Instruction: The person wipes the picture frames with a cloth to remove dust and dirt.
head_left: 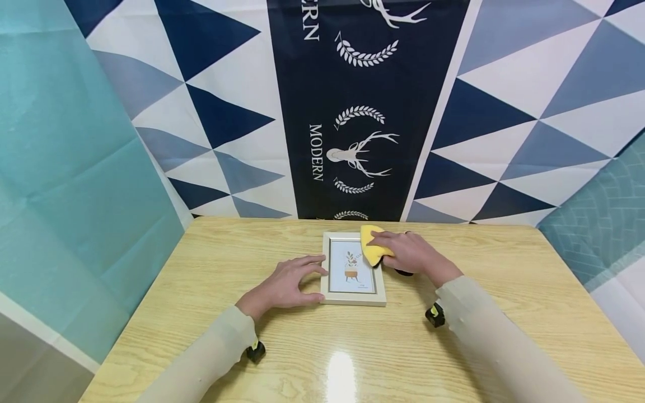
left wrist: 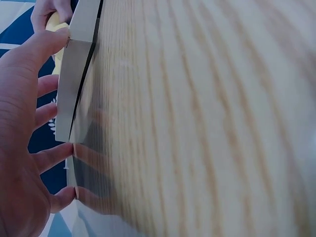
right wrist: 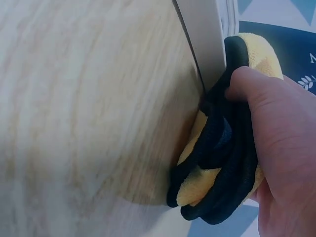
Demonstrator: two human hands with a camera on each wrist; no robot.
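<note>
A picture frame point(head_left: 354, 301) with a pale border lies flat on the table, showing a potted-plant print behind its front. My left hand point(head_left: 288, 283) steadies its left side, fingers spread and thumb touching the lower left corner. In the left wrist view, the thumb point(left wrist: 43, 43) meets the frame's side point(left wrist: 79, 64) and two fingertips reach the tabletop. My right hand point(head_left: 410, 253) grips a folded yellow cloth point(head_left: 370, 249) against the frame's upper right part. Up close, the cloth point(right wrist: 264, 52) shows black edging and bunched folds, with my right thumb point(right wrist: 244, 84) pressed on it.
The wooden table point(head_left: 211, 252) ends at a patterned backdrop point(head_left: 353, 184) just behind the frame. A teal sheet point(head_left: 75, 168) hangs along the left side. Small black devices sit at the left cuff point(head_left: 256, 352) and right cuff point(head_left: 435, 315).
</note>
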